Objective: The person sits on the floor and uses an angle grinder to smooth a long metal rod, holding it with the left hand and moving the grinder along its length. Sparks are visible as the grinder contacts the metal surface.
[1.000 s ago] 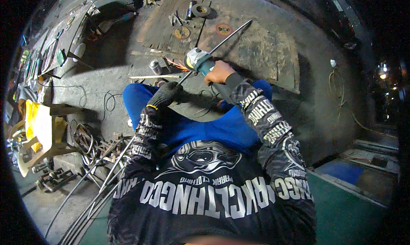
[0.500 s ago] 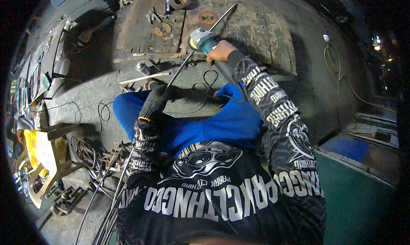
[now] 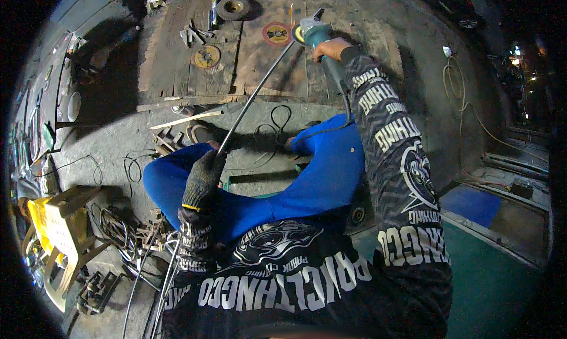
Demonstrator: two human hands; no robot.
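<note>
My left hand (image 3: 205,172), in a dark grey knit glove, is closed around the near end of a long thin metal rod (image 3: 254,96). The rod slants up and to the right, over a wooden board. My bare right hand (image 3: 332,49) grips a teal angle grinder (image 3: 318,34). Its yellowish disc (image 3: 299,36) sits at the rod near the far tip; whether it touches cannot be made out. A thin orange streak rises beside the disc. The grinder's dark cord hangs down past my right knee.
On the wooden board (image 3: 266,73) lie a red-rimmed disc (image 3: 277,34), a yellowish disc (image 3: 207,57), a thick grinding wheel (image 3: 234,8) and several short metal pieces (image 3: 194,34). A plastic chair (image 3: 64,221) stands at left, near bundled rods and scrap. A loose cable (image 3: 273,128) curls between my legs.
The grinder and my right hand have moved up and right along the rod towards its far end. My left hand sits lower, and an orange streak now shows by the disc.
</note>
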